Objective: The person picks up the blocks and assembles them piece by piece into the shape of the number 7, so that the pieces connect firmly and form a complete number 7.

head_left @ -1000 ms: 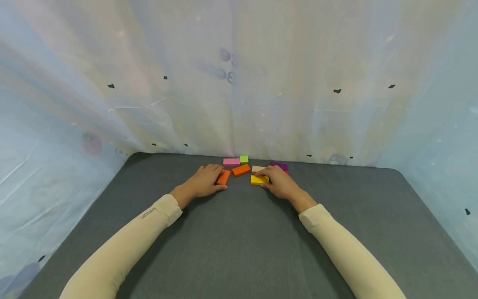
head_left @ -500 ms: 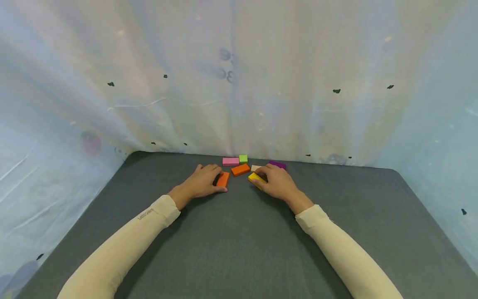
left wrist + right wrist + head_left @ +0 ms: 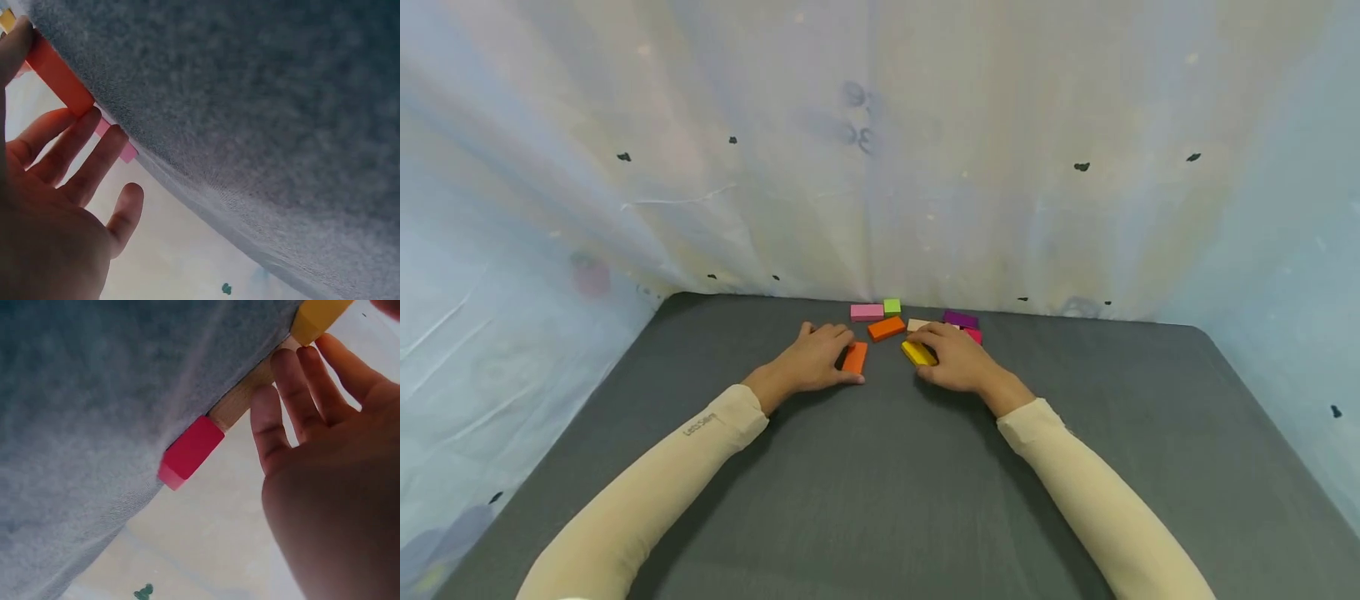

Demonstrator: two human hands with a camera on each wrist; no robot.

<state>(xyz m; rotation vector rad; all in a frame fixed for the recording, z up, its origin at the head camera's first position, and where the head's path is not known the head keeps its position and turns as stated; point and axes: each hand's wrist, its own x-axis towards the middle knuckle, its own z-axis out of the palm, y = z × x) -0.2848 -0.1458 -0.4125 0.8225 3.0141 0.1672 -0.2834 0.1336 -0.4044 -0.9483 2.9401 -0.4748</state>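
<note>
With left hand (image 3: 811, 358), grips the reddish-orange block (image 3: 855, 357) by its two ends on the grey desk (image 3: 880, 475) and, with right hand (image 3: 961, 359), pinches the yellow block (image 3: 917, 353) near the wooden block (image 3: 917, 325).

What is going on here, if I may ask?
At a grey cloth-topped table, a person's left hand holds an orange rectangular block between thumb and fingers, and the right hand holds a yellow rectangular block likewise. Farther back lie a second orange block, a pink block, a lime-green block, a pale wooden block, a purple block and a crimson block.
</note>
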